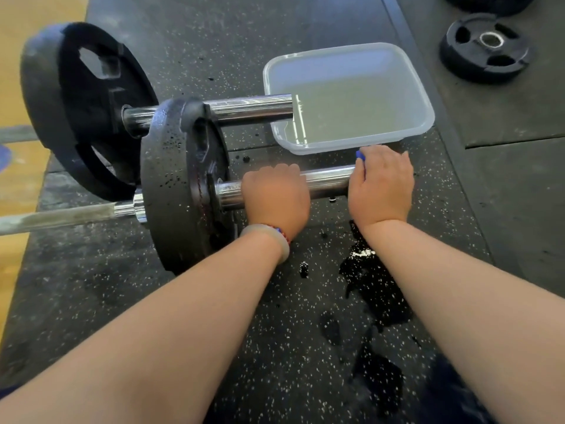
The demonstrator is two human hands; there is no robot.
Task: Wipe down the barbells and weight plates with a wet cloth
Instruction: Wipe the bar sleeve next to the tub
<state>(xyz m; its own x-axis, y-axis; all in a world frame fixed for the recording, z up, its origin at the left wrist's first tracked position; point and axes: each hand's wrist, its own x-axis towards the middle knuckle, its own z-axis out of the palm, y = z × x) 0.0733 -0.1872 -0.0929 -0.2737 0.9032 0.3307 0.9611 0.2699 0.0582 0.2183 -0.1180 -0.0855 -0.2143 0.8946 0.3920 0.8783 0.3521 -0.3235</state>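
- We're watching the left hand (275,194) curling tight around the near barbell sleeve (327,182), just to the right of the near weight plate (180,185).
- The right hand (380,185) is wrapping over the sleeve's free end with its fingers curled, gripping a blue cloth (360,156). Only a sliver of it is peeking out.
- Just beyond the right hand, a clear tub (336,65) of water is sitting on the floor.
- Beyond the left hand, a second sleeve (250,108) is reaching over the tub's rim, with its far plate (82,108) further left.
- Under the right forearm, wet patches (376,286) are darkening the rubber floor (214,301).
- A loose plate (486,47) is lying well beyond the right hand.
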